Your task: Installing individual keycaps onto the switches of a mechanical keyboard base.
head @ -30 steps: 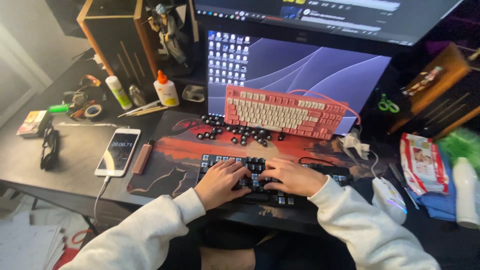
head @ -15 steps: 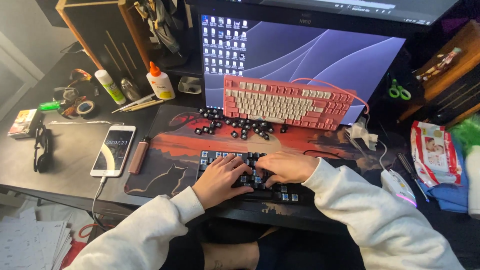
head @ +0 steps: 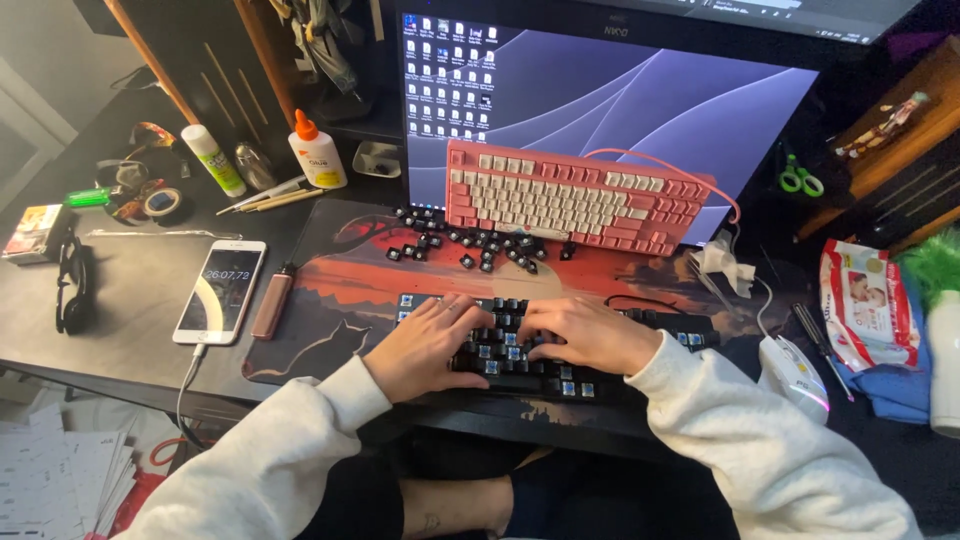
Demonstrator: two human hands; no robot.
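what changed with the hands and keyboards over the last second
Hardly anything: left hand and right hand stay on the black keyboard, fingers shifting only slightly. The pink keyboard, loose keycaps and phone did not move; only the camera view shifted.

Both hands, the left hand (head: 425, 345) and the right hand (head: 590, 335), rest on the black keyboard with missing keycaps (head: 540, 350) at the desk's (head: 130, 300) front edge. Loose black keycaps (head: 470, 245) lie behind it, before the pink-and-white keyboard (head: 575, 197) leaning on the monitor (head: 640, 90). A white smartphone (head: 220, 290) lies left, a white mouse (head: 792, 372) right.

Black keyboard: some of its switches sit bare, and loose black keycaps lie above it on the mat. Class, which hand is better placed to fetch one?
Probably the left hand. The loose keycaps lie up and left of the black keyboard, more directly above it. The right hand would reach across.
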